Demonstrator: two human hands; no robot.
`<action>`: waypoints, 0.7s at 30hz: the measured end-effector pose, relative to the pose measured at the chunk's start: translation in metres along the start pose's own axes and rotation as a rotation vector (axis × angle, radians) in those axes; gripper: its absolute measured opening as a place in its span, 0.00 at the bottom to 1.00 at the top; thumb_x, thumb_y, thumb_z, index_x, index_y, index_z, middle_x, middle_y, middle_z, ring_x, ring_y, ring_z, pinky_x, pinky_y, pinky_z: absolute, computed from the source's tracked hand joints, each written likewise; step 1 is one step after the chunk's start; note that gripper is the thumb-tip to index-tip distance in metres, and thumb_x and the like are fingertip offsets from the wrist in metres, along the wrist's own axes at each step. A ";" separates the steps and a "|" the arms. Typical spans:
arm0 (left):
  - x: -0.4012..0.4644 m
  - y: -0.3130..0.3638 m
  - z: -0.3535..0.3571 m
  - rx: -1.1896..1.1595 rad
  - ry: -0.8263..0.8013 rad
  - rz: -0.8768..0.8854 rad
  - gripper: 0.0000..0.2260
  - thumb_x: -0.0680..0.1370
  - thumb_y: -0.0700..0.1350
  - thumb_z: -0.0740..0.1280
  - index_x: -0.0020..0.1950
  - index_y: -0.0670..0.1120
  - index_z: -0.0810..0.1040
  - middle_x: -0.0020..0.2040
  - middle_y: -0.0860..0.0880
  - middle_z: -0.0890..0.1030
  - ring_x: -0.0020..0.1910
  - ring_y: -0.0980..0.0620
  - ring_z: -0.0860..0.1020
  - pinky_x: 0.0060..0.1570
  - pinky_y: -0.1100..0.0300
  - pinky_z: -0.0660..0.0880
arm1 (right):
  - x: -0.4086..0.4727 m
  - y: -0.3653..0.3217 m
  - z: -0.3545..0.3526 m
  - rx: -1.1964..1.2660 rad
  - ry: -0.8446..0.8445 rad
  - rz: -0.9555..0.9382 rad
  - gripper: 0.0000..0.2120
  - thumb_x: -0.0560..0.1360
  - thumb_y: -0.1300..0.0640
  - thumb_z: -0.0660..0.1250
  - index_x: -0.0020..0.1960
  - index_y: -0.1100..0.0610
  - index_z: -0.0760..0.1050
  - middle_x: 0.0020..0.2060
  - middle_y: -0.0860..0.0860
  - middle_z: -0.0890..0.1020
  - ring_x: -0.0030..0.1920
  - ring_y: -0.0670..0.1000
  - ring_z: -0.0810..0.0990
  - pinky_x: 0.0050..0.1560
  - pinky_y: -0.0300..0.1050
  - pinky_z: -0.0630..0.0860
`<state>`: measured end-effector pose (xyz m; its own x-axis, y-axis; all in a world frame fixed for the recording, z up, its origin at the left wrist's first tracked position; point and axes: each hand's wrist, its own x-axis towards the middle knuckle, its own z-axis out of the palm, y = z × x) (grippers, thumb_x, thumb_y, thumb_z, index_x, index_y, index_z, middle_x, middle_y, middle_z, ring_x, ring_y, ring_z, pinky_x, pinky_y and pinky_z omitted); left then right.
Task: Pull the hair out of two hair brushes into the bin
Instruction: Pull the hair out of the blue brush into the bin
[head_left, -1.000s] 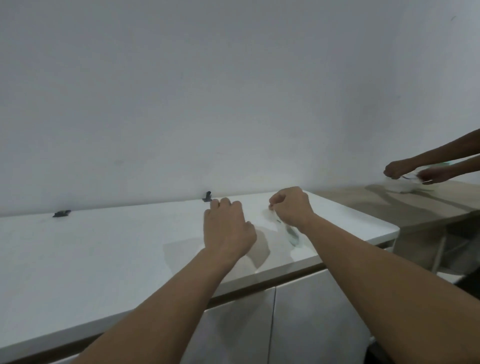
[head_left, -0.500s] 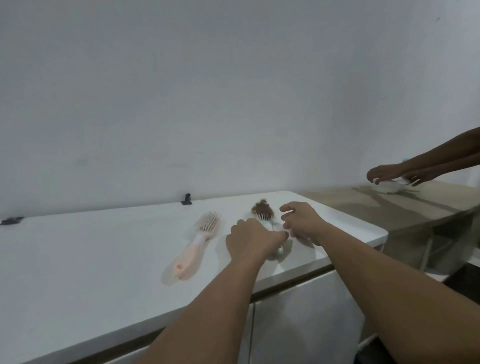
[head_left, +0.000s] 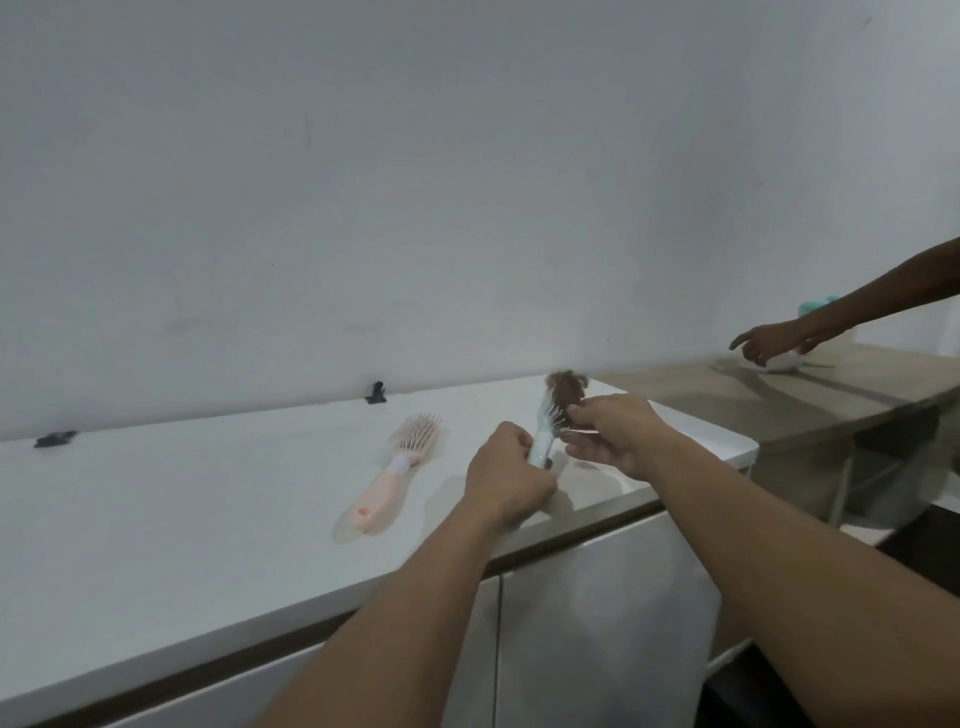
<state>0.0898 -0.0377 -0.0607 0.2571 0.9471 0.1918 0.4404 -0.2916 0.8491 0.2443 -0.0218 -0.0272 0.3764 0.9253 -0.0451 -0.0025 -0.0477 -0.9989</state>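
Observation:
My left hand (head_left: 506, 478) grips the handle of a pale blue hair brush (head_left: 543, 441) and holds it upright above the white counter (head_left: 156, 519). A clump of brown hair (head_left: 566, 387) sits in its bristles near the top. My right hand (head_left: 610, 434) is at the bristles, with its fingertips pinched on the lower edge of the hair. A pink hair brush (head_left: 395, 473) lies flat on the counter to the left, bristles up. No bin is in view.
Two small black clips (head_left: 375, 393) (head_left: 54, 439) lie at the counter's back edge by the wall. White cabinet doors (head_left: 597, 623) are below. To the right, another person's hand (head_left: 769, 340) reaches over a wooden table (head_left: 805, 400) with a white bowl.
My left hand has lifted the blue brush off the counter and stood it upright. My right hand has moved up to the hair in its bristles.

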 end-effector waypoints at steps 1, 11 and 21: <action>-0.004 0.001 -0.002 -0.041 -0.024 0.007 0.17 0.68 0.41 0.70 0.54 0.47 0.71 0.53 0.48 0.83 0.51 0.47 0.80 0.53 0.48 0.78 | -0.007 -0.002 -0.006 0.035 -0.015 0.017 0.09 0.76 0.67 0.68 0.55 0.66 0.77 0.46 0.61 0.83 0.38 0.54 0.83 0.33 0.46 0.82; -0.067 0.017 -0.009 -0.250 -0.319 0.089 0.25 0.66 0.27 0.72 0.59 0.45 0.77 0.47 0.46 0.82 0.36 0.46 0.80 0.44 0.47 0.80 | -0.090 -0.005 -0.074 0.168 -0.245 0.046 0.09 0.75 0.71 0.63 0.48 0.59 0.78 0.39 0.54 0.83 0.36 0.48 0.82 0.29 0.36 0.76; -0.114 0.038 0.050 -0.314 -0.540 -0.009 0.16 0.76 0.47 0.70 0.59 0.43 0.71 0.50 0.40 0.80 0.33 0.45 0.81 0.31 0.57 0.77 | -0.155 0.030 -0.115 -0.085 -0.062 -0.006 0.09 0.71 0.72 0.67 0.49 0.65 0.80 0.38 0.58 0.85 0.38 0.52 0.82 0.36 0.45 0.79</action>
<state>0.1198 -0.1628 -0.0750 0.6895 0.7239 -0.0221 0.1918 -0.1530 0.9694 0.2923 -0.2101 -0.0482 0.3185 0.9470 -0.0425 0.0788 -0.0712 -0.9943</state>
